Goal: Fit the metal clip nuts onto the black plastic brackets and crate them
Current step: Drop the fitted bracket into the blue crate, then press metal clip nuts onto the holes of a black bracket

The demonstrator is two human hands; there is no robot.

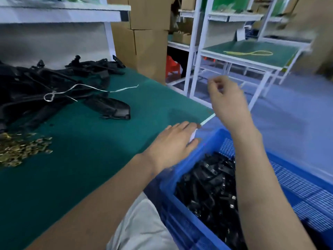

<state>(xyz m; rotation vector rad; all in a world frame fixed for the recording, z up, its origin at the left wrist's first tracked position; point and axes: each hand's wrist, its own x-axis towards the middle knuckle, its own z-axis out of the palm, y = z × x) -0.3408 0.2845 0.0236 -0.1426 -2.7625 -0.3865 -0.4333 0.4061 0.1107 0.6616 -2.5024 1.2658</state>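
Note:
A heap of black plastic brackets [54, 87] lies at the back left of the green table [90, 159]. Brass-coloured clip nuts [21, 148] are piled at the left edge. A blue crate [187, 222] stands beside the table at lower right, with several fitted brackets [210, 186] inside. My left hand [173, 143] rests flat at the table's right edge, close to the crate's corner, fingers straight. My right hand [227, 100] is raised above the crate's far end with loosely curled fingers and nothing visible in it.
A white tie strip [75, 89] lies across the bracket heap. Cardboard boxes [144, 33] stand behind the table. A white-framed workbench [252, 53] with a yellow cord stands across the blue floor at right. A shelf runs overhead at left.

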